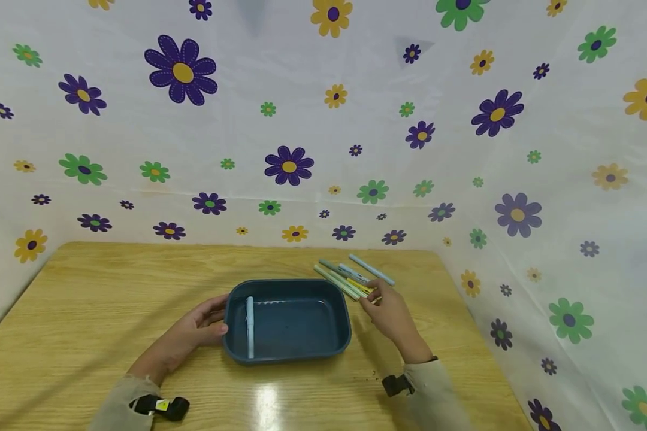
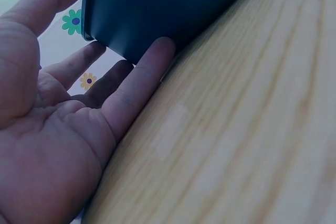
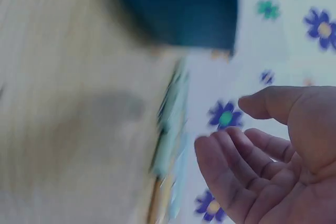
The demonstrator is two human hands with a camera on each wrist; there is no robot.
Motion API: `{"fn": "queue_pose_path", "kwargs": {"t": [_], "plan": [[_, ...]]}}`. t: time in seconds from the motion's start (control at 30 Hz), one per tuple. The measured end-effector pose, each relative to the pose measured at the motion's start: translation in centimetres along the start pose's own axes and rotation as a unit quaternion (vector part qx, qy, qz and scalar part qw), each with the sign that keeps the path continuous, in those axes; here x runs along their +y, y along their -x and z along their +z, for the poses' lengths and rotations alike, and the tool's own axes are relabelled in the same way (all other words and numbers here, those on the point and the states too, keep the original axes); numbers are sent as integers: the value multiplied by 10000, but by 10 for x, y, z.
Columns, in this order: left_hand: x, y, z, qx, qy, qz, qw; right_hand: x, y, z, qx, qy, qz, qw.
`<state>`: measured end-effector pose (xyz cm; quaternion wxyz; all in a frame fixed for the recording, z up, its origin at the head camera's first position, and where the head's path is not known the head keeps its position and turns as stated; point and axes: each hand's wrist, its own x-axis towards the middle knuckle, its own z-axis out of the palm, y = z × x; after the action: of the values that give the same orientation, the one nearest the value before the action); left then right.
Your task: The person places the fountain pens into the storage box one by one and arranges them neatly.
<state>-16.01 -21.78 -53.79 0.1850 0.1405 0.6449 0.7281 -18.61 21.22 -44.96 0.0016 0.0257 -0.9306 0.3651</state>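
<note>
A dark blue plastic box [image 1: 288, 359] sits on the table with one light blue pen [image 1: 250, 329] lying inside along its left end. My left hand [image 1: 202, 323] rests on the box's left end, fingers extended; in the left wrist view the fingertips [image 2: 160, 51] meet the box's outer wall [image 2: 168, 9]. Just right of the box, my right hand [image 1: 390, 311] is at the near ends of several loose pens [image 1: 336, 281] in green, light blue and yellow. The right wrist view shows that hand [image 3: 268, 166] with loosely bent fingers and nothing in its grasp, the blurred pens beside it.
The wooden table [image 1: 140, 275] carries everything. One light blue pen [image 1: 372, 269] lies slightly apart at the back right of the group. A white flowered curtain [image 1: 237, 131] stands behind the table and along its right side.
</note>
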Motion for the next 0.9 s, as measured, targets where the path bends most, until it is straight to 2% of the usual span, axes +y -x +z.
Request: {"fn": "queue_pose_path", "kwargs": {"t": [0.13, 0.4, 0.63, 0.77, 0.9], "plan": [[0, 0, -1, -59, 56, 1, 10000, 29, -2, -9, 223, 493, 168, 9984], [0, 0, -1, 53, -33, -57, 10000, 60, -5, -21, 205, 499, 338, 9980], [1, 1, 0, 84, -20, -137, 9999, 72, -8, -22, 175, 661, 426, 9968], [1, 1, 0, 92, -62, -159, 9998, 75, -9, -22, 165, 898, 455, 9948], [1, 1, -1, 107, -118, -148, 9998, 76, -10, -22, 93, 901, 488, 9947]]}}
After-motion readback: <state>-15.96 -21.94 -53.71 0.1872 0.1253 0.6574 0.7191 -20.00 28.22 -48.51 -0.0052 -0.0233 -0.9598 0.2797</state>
